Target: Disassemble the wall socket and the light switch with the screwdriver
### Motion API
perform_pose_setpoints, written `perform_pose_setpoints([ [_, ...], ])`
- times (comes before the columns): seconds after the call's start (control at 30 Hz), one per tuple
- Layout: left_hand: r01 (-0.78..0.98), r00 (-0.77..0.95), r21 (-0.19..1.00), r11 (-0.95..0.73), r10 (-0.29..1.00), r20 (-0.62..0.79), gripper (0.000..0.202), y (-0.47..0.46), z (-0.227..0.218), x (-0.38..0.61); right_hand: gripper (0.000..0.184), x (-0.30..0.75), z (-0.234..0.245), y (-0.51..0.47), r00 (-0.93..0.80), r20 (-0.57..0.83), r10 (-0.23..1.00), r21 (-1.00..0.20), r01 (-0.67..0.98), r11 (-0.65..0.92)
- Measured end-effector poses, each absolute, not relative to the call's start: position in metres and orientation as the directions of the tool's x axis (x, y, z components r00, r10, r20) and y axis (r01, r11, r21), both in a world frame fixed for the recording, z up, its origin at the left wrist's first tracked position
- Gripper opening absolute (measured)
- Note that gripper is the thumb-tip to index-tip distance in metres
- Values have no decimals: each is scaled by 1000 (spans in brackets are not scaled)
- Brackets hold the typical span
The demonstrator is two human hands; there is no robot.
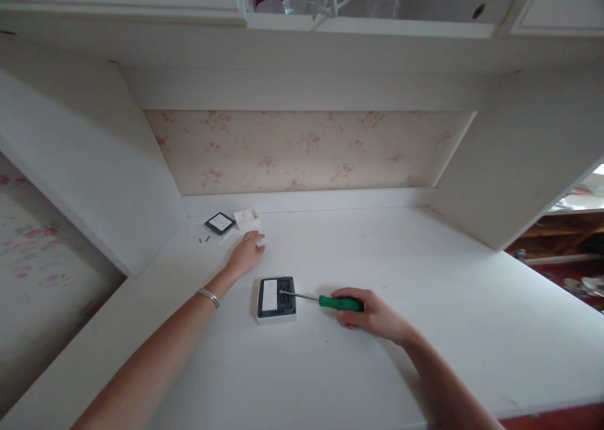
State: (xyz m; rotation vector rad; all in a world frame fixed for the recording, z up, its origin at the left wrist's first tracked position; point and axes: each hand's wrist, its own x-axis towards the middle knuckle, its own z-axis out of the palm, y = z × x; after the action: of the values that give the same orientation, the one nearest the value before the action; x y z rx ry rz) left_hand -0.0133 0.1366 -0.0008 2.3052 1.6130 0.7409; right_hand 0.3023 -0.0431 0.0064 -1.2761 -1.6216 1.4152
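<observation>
A square device [262, 315] with white sides lies flat on the desk [472, 279], just below the centre of the view, its dark face up and a white panel [270, 294] covering the left part of that face. Taking the device as the middle of the clock, the screwdriver [340, 303] comes in from three o'clock, its shaft low and nearly level, its tip over the dark right part of the face; whether the tip is seated in anything is too small to tell.

The right hand [368, 313] lies low at the desk, closed around the green handle, the index finger stretched along its top and the thumb side hidden from view. Its forearm [443, 370] slants in from about four o'clock.

The left hand [245, 254] is at eleven o'clock, palm down, fingers bent and the thumb near them with a narrow gap between. A small pale spot shows there, but whether the hand has hold of anything cannot be made out. Its forearm [155, 348] reaches up from eight o'clock, a bracelet [209, 297] around the wrist.

Beyond that hand, a small white box [246, 218] sits at eleven o'clock, with a black-rimmed square piece [219, 223] just beside it. Two small dark pieces [207, 238] lie toward ten o'clock.
</observation>
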Motion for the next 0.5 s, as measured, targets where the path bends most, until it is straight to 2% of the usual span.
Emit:
perform_pose_setpoints([
  [0.1, 751, 307, 514, -415, 908, 285, 32, 93, 8, -17, 38, 299, 14, -43, -248, -94, 964, -986, 160, -55],
  [0.2, 594, 412, 651, -473, 874, 258, 35, 46, 17, -24, 34, 291, 23, -40, -168, -1, 986, -999, 52, 8],
  [0.3, 579, 476, 657, -483, 854, 209, 47, 15, 21, -31, 28, 278, 32, -37, -49, 97, 994, -995, -5, 97],
  [0.4, 578, 541, 650, -494, 828, 150, 66, 6, 18, -33, 25, 264, 44, -37, 75, 170, 983, -985, 28, 168],
  [0.5, 572, 546, 660, -487, 826, 136, 71, 8, 13, -30, 23, 248, 62, -39, 93, 254, 963, -958, 164, 237],
])
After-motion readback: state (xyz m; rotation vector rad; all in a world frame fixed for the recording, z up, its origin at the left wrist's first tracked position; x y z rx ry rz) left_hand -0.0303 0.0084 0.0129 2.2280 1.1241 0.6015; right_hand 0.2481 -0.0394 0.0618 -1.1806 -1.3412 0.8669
